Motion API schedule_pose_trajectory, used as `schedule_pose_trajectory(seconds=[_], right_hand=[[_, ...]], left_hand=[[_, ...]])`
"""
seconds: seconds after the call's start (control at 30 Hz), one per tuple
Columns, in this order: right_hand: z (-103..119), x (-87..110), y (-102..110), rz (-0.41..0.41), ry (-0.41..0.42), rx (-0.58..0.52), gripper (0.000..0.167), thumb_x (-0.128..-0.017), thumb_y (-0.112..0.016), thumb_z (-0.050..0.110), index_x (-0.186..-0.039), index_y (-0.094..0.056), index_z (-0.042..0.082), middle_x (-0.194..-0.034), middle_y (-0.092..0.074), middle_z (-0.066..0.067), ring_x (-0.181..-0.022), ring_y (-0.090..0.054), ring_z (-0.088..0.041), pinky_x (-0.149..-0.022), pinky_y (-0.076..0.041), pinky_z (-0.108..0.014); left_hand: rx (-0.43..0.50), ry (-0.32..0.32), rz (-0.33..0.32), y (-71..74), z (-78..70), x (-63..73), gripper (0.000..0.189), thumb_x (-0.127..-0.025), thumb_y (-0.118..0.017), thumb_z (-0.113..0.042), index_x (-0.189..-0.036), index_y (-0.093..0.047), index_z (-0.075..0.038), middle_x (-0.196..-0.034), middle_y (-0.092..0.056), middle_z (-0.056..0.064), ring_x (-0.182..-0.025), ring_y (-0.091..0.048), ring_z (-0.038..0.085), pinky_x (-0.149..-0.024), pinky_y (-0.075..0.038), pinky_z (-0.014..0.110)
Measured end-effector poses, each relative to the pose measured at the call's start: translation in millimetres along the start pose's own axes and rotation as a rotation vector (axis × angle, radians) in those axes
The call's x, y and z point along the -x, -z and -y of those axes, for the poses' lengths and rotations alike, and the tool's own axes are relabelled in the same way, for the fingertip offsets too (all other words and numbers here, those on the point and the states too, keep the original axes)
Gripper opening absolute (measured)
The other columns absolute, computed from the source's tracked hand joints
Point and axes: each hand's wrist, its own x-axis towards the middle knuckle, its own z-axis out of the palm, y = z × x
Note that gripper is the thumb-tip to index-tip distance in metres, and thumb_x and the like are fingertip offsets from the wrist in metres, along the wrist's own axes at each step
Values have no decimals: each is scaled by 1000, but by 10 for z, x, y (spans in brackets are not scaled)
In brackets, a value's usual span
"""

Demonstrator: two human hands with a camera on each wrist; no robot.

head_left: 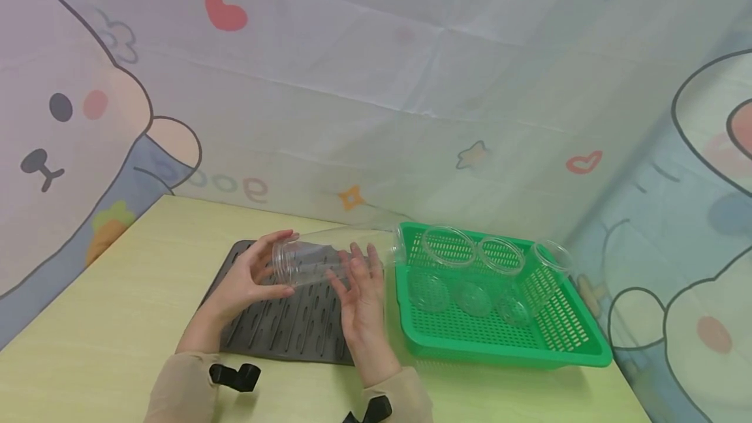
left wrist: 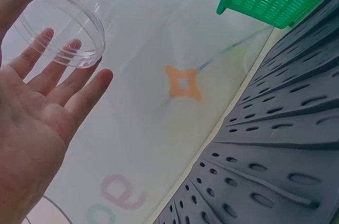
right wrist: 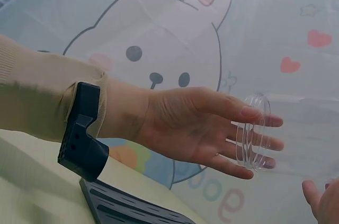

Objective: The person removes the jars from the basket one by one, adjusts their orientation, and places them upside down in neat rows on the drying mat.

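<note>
A clear, empty jar lies sideways in the air above the dark grey slotted mat, its ringed end to the left. Around that end curl the fingers and thumb of my left hand. In the left wrist view the thumb and fingers of my left hand lie around the jar's clear rim. Spread and nearly straight, the fingers of my right hand overlap the jar's front side near its other end. The right wrist view shows the left hand holding the ringed end.
A green perforated basket stands to the right of the mat, with three clear jars upright in it. Behind the pale yellow table hangs a printed cloth. Black devices are strapped to both wrists.
</note>
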Motion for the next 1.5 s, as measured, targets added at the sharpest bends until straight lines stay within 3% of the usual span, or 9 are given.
schedule_pose_trajectory(seconds=[0.13, 0.3, 0.47, 0.67, 0.77, 1.1, 1.37, 1.43, 1.5], right_hand=[[3, 3, -5, 9, 7, 16, 82, -92, -60, 17, -156, -11, 8, -157, -27, -21, -140, -40, -32, -106, -49, -43], [15, 2, -16, 15, 19, 26, 81, -91, -60, 15, -156, -13, 8, -157, -27, -22, -137, -44, -31, -104, -50, -41], [26, -8, -33, 12, 24, 26, 83, -89, -61, 15, -156, -13, 9, -157, -27, -22, -137, -44, -31, -101, -53, -38], [61, -25, -88, 11, 35, 19, 82, -88, -59, 12, -156, -14, 9, -156, -29, -22, -141, -36, -38, -98, -54, -36], [80, -40, -122, 9, 43, 27, 81, -88, -59, 11, -156, -15, 8, -155, -31, -22, -140, -38, -37, -98, -54, -37], [86, -119, -255, 19, 72, 57, 80, -89, -64, 13, -155, -20, 7, -153, -37, -21, -137, -43, -35, -96, -55, -36], [74, -225, -420, 42, 107, 112, 82, -86, -66, 10, -155, -22, 7, -153, -38, -20, -139, -40, -37, -99, -53, -34], [67, -261, -470, 47, 119, 130, 82, -86, -69, 10, -154, -24, 8, -152, -39, -20, -139, -40, -38, -100, -52, -34], [57, -293, -504, 46, 129, 143, 85, -84, -71, 10, -155, -24, 8, -151, -40, -19, -138, -41, -39, -101, -52, -35]], left_hand=[[-15, -12, 28, 56, 4, 30, 88, -81, -76, 3, -154, -28, -9, -154, -35, -1, -137, -30, -10, -116, -33, 51], [-1, -5, 67, 129, 17, 66, 92, -79, -76, 4, -155, -26, -9, -154, -34, -11, -136, -30, -13, -104, -36, 8], [-11, 18, 87, 218, 36, 109, 92, -80, -78, 0, -155, -26, -11, -158, -33, 4, -133, -35, -13, -105, -38, 8], [-14, -29, 63, 350, 69, 175, 86, -81, -74, 5, -153, -29, -6, -152, -39, -14, -132, -41, -9, -104, -39, 9], [-40, -33, 17, 409, 68, 218, 82, -82, -72, 6, -153, -32, -8, -152, -42, -10, -133, -41, -8, -105, -38, 8], [-203, 152, -131, 538, 65, 368, 76, -86, -75, -10, -152, -36, -11, -154, -41, 8, -125, -38, -13, -98, -39, 5], [-316, 216, -182, 656, 164, 439, 77, -87, -75, -18, -151, -35, -8, -153, -37, 21, -139, -36, 40, -103, -39, 9], [-322, 225, -181, 686, 193, 459, 77, -87, -75, -19, -152, -34, -7, -154, -36, 21, -139, -34, 41, -96, -35, 0], [-320, 233, -173, 704, 229, 473, 78, -87, -75, -18, -152, -33, -5, -154, -35, 22, -140, -32, 43, -106, -36, 9]])
